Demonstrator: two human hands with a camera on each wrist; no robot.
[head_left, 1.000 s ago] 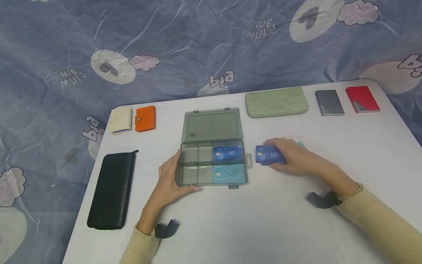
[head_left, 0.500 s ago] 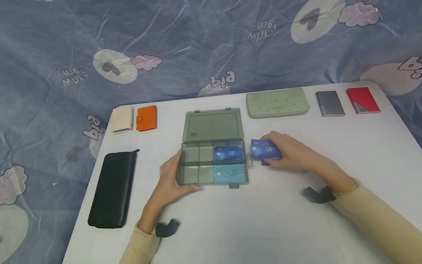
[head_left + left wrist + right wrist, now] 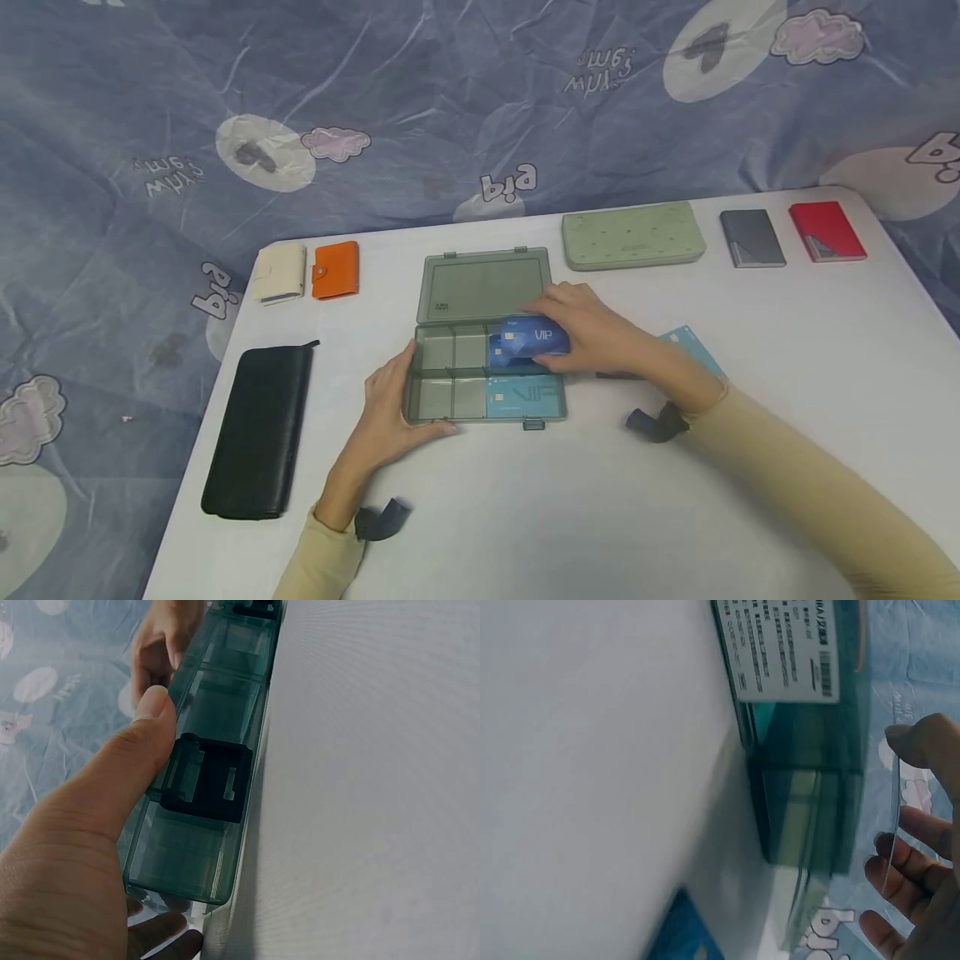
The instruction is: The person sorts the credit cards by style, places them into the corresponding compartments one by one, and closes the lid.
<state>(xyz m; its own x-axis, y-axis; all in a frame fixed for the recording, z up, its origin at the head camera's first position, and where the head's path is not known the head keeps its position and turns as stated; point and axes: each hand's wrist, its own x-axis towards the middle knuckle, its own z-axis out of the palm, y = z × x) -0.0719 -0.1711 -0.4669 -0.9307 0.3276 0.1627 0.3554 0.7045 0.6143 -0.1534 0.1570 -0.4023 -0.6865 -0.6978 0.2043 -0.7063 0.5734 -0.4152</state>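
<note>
A translucent green compartment box (image 3: 432,398) lies with its lid (image 3: 483,287) folded back. My left hand (image 3: 384,408) grips its front left corner, thumb (image 3: 150,712) along the front wall and fingers round the left side. In my right hand (image 3: 600,333) a dark blue VIP card (image 3: 536,336) is pinched by its right end, over the back right of the box. The right wrist view shows that card (image 3: 896,795) edge-on between thumb and fingers. Below it another blue card (image 3: 497,354) lies in the box, partly covered. A light blue VIP card (image 3: 525,397) fills the front right section.
On the table, a light blue card (image 3: 697,350) and a dark card edge (image 3: 618,376) show around the right forearm. A black wallet (image 3: 258,433) lies left; cream (image 3: 279,272) and orange (image 3: 336,271) holders, a green case (image 3: 633,237), grey (image 3: 752,238) and red (image 3: 828,231) holders line the back.
My right hand has lifted a blue card from the table beside the box and carried it left, over the back right compartment. The left hand has stayed on the box.
</note>
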